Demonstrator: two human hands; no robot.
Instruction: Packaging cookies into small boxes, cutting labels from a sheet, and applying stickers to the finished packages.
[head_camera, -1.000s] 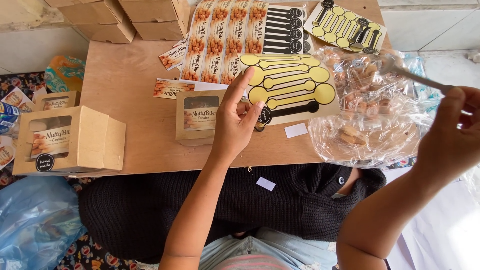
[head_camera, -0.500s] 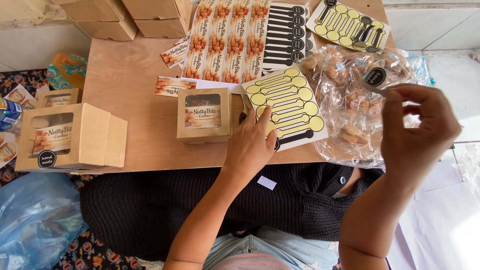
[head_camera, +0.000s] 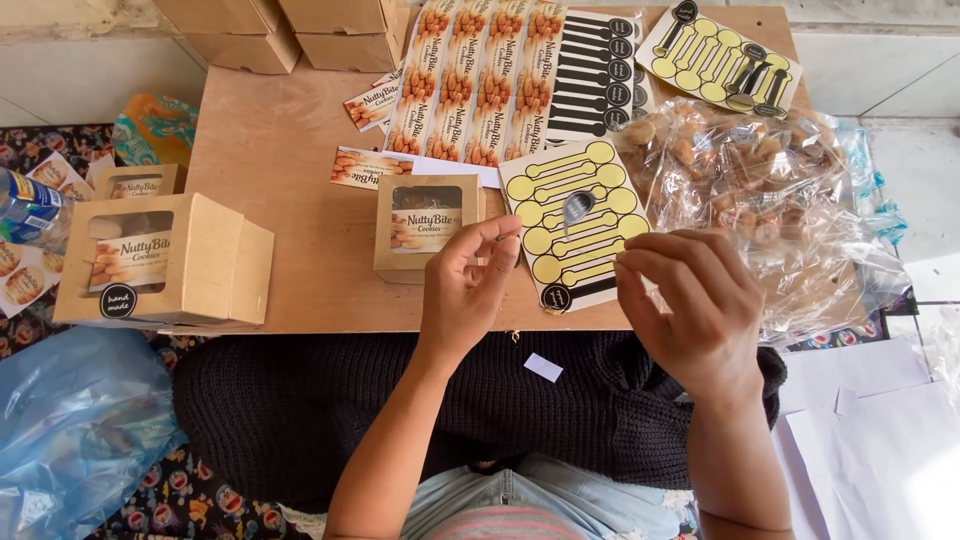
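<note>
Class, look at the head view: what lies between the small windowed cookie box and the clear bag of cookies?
In the head view, a yellow sticker sheet lies flat on the table between them.

Open brown surface (head_camera: 290, 170) between the large windowed box (head_camera: 165, 262) at the left edge and the small windowed cookie box (head_camera: 428, 225) in the middle: room to pass there. Right half crowded: yellow sticker sheet (head_camera: 575, 222) just beside the small box, crinkled clear bag of cookies (head_camera: 760, 200) spreading to the right edge. Far edge blocked by stacked cardboard boxes (head_camera: 270, 28) and label sheets (head_camera: 480, 80).
</note>
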